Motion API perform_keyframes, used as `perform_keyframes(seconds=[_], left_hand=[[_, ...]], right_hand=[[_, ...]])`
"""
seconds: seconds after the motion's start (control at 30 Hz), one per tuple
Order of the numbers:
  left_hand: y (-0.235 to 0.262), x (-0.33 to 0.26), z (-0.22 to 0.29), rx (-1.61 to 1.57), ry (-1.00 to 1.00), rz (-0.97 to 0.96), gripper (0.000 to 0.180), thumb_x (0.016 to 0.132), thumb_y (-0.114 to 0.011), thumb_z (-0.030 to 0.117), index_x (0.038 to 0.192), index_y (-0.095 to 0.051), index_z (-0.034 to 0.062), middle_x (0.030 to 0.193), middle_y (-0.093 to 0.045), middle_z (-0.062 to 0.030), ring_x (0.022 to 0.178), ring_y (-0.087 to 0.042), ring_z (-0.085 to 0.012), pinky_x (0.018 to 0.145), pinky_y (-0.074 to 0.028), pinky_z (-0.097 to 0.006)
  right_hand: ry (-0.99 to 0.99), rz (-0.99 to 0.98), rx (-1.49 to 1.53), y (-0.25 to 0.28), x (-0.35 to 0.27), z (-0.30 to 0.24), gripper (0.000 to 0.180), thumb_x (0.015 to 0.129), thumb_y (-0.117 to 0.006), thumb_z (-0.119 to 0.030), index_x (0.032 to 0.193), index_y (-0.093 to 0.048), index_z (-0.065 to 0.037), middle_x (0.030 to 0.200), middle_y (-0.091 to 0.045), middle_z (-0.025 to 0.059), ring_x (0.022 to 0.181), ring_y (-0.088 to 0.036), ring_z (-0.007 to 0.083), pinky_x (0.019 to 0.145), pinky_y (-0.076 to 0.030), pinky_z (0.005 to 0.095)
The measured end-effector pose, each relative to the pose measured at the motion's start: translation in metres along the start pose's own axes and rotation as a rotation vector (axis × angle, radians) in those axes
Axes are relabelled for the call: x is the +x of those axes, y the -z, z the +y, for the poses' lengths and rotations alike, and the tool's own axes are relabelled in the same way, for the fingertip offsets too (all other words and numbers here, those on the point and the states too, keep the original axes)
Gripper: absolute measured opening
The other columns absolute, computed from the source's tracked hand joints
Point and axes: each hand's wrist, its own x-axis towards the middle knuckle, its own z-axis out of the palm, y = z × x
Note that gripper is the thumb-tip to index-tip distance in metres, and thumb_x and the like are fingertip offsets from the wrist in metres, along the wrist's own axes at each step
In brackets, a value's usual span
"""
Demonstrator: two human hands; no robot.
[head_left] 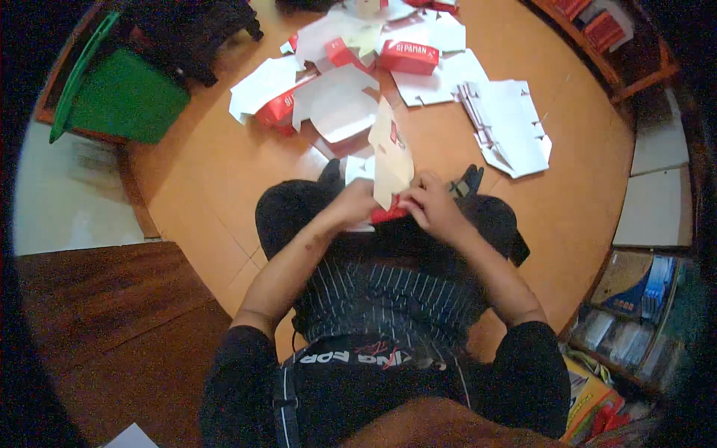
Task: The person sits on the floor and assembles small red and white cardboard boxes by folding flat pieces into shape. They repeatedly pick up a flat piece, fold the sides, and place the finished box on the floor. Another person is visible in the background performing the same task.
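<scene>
Low over my crossed legs, both hands are at a partly folded cardboard box (387, 213), red on the near side. Its cream flap (393, 160) stands up toward the far side, with white inner card beside it. My left hand (357, 203) grips the box from the left; the flap and the box hide most of its fingertips. On the right, the bent fingers of my right hand (432, 203) pinch the red edge at the base of the flap.
Beyond my feet, white and red cartons (340, 104) lie in an overlapping heap, including a folded red box (408, 57). Flat white cartons (511, 131) are stacked to their right. A green plastic piece (127, 97) stands far left; a shelf with packets (635, 291) lines the right.
</scene>
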Motion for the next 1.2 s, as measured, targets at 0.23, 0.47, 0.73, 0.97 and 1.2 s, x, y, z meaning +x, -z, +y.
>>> perform_keyframes(seconds=[0.23, 0.47, 0.73, 0.97, 1.2], left_hand=[[0.029, 0.016, -0.012, -0.141, -0.054, -0.049, 0.037, 0.097, -0.055, 0.029, 0.103, -0.07, -0.005, 0.09, -0.071, -0.0093, 0.08, -0.066, -0.0162, 0.074, -0.053, -0.03], [0.011, -0.012, -0.016, -0.222, -0.391, 0.428, 0.027, 0.098, -0.059, 0.023, 0.106, -0.066, -0.0021, 0.101, -0.069, -0.0115, 0.09, -0.065, -0.0196, 0.081, -0.05, -0.035], [-0.007, -0.008, -0.01, 0.273, -0.493, 0.686, 0.02, 0.082, -0.074, 0.016, 0.09, -0.068, -0.0006, 0.091, -0.057, -0.0138, 0.086, -0.059, -0.0311, 0.078, -0.048, -0.038], [-0.005, -0.016, 0.002, 0.512, -0.465, 0.432, 0.021, 0.077, -0.079, 0.017, 0.09, -0.069, 0.0023, 0.104, -0.055, -0.0115, 0.104, -0.054, -0.0309, 0.092, -0.043, -0.04], [-0.019, -0.017, 0.0, 0.316, -0.523, 0.414, 0.027, 0.092, -0.063, 0.022, 0.11, -0.058, 0.0027, 0.102, -0.059, -0.0171, 0.102, -0.056, -0.0356, 0.093, -0.04, -0.046]], right_hand=[[-0.099, 0.133, 0.103, -0.002, -0.004, 0.03, 0.023, 0.087, -0.07, -0.023, 0.097, -0.062, -0.003, 0.135, -0.041, 0.0254, 0.128, -0.044, 0.0402, 0.107, -0.038, 0.0436], [-0.221, 0.384, 0.02, 0.003, 0.019, 0.036, 0.022, 0.089, -0.068, -0.02, 0.088, -0.06, 0.0, 0.131, -0.046, 0.0255, 0.119, -0.049, 0.0389, 0.106, -0.037, 0.0434], [-0.201, 0.278, 0.087, 0.011, 0.014, -0.017, 0.019, 0.091, -0.067, -0.019, 0.088, -0.062, -0.001, 0.135, -0.046, 0.022, 0.129, -0.046, 0.0366, 0.103, -0.042, 0.0385], [-0.057, 0.238, 0.185, 0.005, 0.014, -0.012, 0.015, 0.091, -0.067, -0.013, 0.088, -0.061, 0.0, 0.139, -0.042, 0.0189, 0.126, -0.051, 0.0311, 0.091, -0.053, 0.036], [-0.127, 0.346, 0.238, -0.002, 0.0, -0.007, 0.012, 0.088, -0.069, -0.011, 0.089, -0.063, 0.0, 0.136, -0.045, 0.0191, 0.121, -0.054, 0.0341, 0.094, -0.051, 0.0408]])
